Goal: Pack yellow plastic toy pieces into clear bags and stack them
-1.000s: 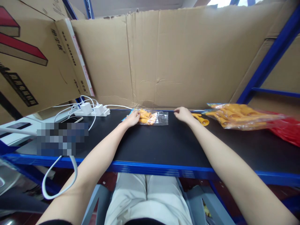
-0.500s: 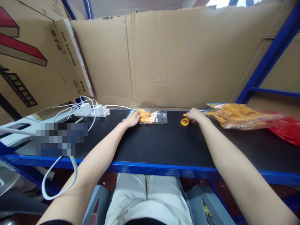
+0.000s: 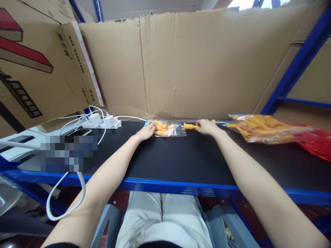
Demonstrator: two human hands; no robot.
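Observation:
A clear plastic bag [image 3: 179, 130] holding several orange plastic pieces lies flat on the black shelf. My left hand [image 3: 148, 132] is closed on its left end, where a strip of printed label shows. In my right hand [image 3: 207, 127] is an orange horn-shaped plastic piece [image 3: 190, 126], gripped by its narrow end. It lies level, and its wider end points left at the bag's right end. Whether that end touches the bag I cannot tell. The fingertips of my right hand are partly hidden.
A larger clear bag of orange horn-shaped pieces [image 3: 258, 128] and a red plastic bag [image 3: 318, 141] lie at the right. White chargers on a power strip [image 3: 113, 123] and loose cables are at the left. A cardboard wall [image 3: 207, 65] stands behind; a blue rail [image 3: 181, 186] edges the front.
My right hand has moved left toward the bag with the orange piece. The piece has turned from its round mouth facing me to pointing left. My left hand has stayed on the bag.

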